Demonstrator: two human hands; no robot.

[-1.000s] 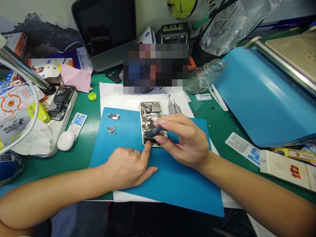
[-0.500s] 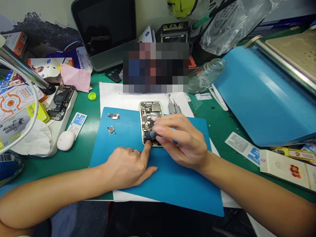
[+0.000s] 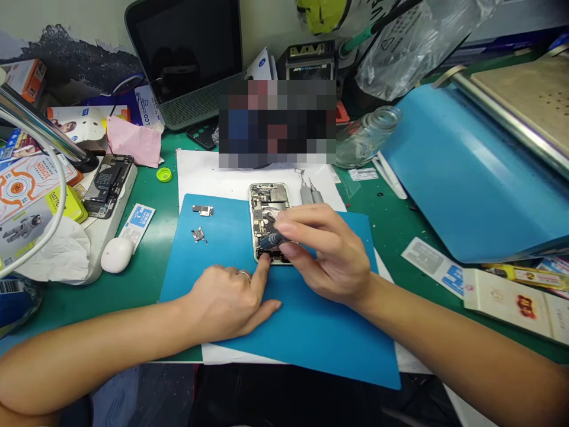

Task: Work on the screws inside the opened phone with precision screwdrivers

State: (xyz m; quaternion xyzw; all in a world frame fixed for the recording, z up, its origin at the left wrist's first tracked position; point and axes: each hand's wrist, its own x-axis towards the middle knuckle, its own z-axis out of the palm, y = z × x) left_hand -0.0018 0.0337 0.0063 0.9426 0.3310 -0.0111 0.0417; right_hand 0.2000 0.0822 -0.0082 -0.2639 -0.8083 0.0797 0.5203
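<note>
Your right hand [image 3: 333, 256] pinches the dark tool [image 3: 270, 241], less of it showing than a second ago. Beneath that grip lies the opened phone [image 3: 259, 220]; to the left, your left hand [image 3: 229, 299], thumb apart, still touches its near end.

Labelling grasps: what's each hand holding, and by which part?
Right hand: dark tool, fingers on the end away from the opened phone. Left hand: nothing held, fingertip at phone's near end.
</note>
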